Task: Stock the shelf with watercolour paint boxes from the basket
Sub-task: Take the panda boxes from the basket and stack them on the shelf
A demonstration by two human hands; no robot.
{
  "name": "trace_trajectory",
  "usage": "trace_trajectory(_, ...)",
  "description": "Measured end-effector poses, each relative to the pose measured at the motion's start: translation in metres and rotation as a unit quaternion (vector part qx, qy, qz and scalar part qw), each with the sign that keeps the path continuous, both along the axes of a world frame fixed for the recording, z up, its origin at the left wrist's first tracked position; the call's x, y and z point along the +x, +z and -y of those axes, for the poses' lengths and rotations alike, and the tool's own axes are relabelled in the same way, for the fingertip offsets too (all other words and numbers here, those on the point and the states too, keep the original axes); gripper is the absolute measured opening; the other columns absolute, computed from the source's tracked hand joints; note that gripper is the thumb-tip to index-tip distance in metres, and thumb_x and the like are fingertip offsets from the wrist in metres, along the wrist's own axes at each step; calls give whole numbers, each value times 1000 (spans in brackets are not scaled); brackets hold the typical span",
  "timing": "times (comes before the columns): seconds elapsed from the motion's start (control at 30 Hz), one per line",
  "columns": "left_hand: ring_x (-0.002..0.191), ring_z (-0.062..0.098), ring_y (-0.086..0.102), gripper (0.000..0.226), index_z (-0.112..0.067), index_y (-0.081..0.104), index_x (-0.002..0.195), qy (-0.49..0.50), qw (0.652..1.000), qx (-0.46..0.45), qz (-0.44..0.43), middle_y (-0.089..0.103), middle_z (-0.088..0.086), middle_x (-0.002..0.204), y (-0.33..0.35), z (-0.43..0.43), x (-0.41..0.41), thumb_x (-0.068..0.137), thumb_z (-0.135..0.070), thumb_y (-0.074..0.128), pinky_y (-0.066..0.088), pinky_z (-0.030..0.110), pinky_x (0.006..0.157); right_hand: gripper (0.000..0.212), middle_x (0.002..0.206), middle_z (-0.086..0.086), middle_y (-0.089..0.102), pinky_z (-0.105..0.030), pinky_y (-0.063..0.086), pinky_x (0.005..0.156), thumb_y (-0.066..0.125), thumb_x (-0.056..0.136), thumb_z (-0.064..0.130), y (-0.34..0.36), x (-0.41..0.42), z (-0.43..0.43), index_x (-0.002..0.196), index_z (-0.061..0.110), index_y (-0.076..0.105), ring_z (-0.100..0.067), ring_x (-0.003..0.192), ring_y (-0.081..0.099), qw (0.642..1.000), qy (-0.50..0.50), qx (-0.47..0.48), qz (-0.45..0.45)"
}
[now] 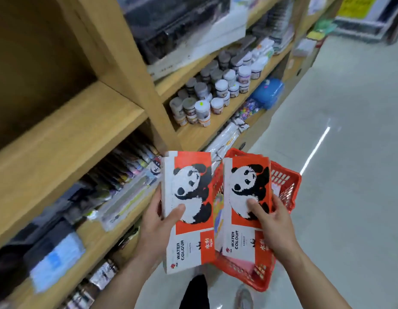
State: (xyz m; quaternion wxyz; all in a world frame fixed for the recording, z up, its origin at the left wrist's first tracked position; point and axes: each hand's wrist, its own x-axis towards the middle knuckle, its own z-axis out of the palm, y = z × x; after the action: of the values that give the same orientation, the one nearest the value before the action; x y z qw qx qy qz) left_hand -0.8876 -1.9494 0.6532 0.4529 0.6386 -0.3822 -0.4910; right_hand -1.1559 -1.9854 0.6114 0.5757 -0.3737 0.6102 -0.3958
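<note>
Shelf (66, 121) stands to my left, basket (285, 186) low on the right. Step in hand, I judge: lifting boxes out for shelving. Left box (189, 197) is clear of the basket, near the shelf edge. Right box (247, 190) sits just over the basket. Left hand (157, 226) grips its box, thumb on the face. Right hand (276, 226) grips likewise. Next calls for a swing left and sliding each in.

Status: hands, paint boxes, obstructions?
Left hand grips one paint box. Right hand grips second box over red basket. Shelf at left; nothing in between.
</note>
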Motion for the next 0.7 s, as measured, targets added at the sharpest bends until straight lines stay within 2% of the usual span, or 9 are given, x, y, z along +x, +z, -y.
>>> trace_trajectory(0.1, 99, 21, 78, 65, -43, 59, 136, 83, 995, -61, -10, 77, -5, 122, 54, -35, 24, 78, -37, 87, 62, 28, 68, 39, 106, 12, 83, -29, 63, 75, 75, 91, 45, 56, 22, 12, 128, 40, 64, -14, 89, 81, 996, 75, -48, 21)
trace_trajectory(0.17, 97, 22, 79, 64, -38, 59, 137, 126, 988, -92, -1, 77, -3, 121, 87, -55, 42, 79, -29, 84, 62, 28, 67, 42, 110, 7, 83, -30, 63, 78, 76, 88, 42, 93, 46, 22, 128, 32, 66, -17, 94, 81, 987, 130, -79, 49)
trace_trajectory(0.27, 94, 20, 79, 49, -45, 67, 121, 187, 973, -133, 28, 79, -6, 116, 129, -77, 65, 75, -33, 76, 61, 28, 68, 46, 111, 6, 82, -40, 59, 91, 77, 80, 44, 145, 94, 39, 122, 26, 71, -17, 102, 79, 972, 185, -132, 66)
trace_trajectory(0.33, 88, 18, 79, 47, -45, 68, 119, 225, 962, -149, 33, 80, -6, 112, 147, -87, 81, 73, -35, 75, 60, 24, 63, 46, 110, 8, 82, -37, 59, 89, 76, 81, 43, 173, 131, 50, 123, 26, 71, -16, 102, 79, 958, 224, -159, 78)
trace_trajectory(0.4, 84, 22, 80, 57, -34, 64, 129, 257, 953, -158, 22, 80, -1, 111, 159, -93, 99, 74, -35, 76, 61, 27, 59, 42, 106, 6, 83, -34, 60, 85, 77, 84, 37, 196, 170, 66, 122, 21, 72, -16, 97, 80, 950, 252, -170, 77)
trace_trajectory(0.5, 90, 30, 79, 62, -30, 61, 134, 295, 941, -166, 22, 80, 2, 114, 169, -98, 126, 74, -39, 75, 63, 34, 63, 36, 99, -4, 84, -37, 63, 78, 80, 89, 27, 218, 228, 94, 119, 10, 73, -23, 88, 81, 946, 283, -140, 75)
trace_trajectory(0.57, 93, 31, 78, 61, -29, 61, 134, 315, 934, -169, 19, 79, 2, 115, 172, -100, 144, 75, -38, 74, 63, 36, 67, 37, 100, -13, 83, -49, 64, 86, 81, 89, 27, 227, 265, 109, 118, 5, 73, -34, 91, 80, 942, 312, -101, 67)
trace_trajectory(0.63, 94, 31, 78, 52, -28, 63, 131, 328, 929, -171, 9, 79, 3, 114, 174, -102, 163, 80, -35, 74, 63, 38, 69, 36, 98, -17, 82, -55, 64, 85, 81, 88, 27, 231, 297, 119, 115, 4, 73, -38, 89, 80, 937, 338, -68, 51)
trace_trajectory(0.7, 93, 32, 78, 35, -28, 67, 124, 337, 926, -172, -3, 80, 4, 113, 173, -102, 183, 90, -26, 72, 63, 39, 67, 39, 91, -17, 83, -50, 66, 75, 83, 86, 29, 228, 325, 127, 112, 2, 73, -36, 80, 81, 933, 354, -52, 19)
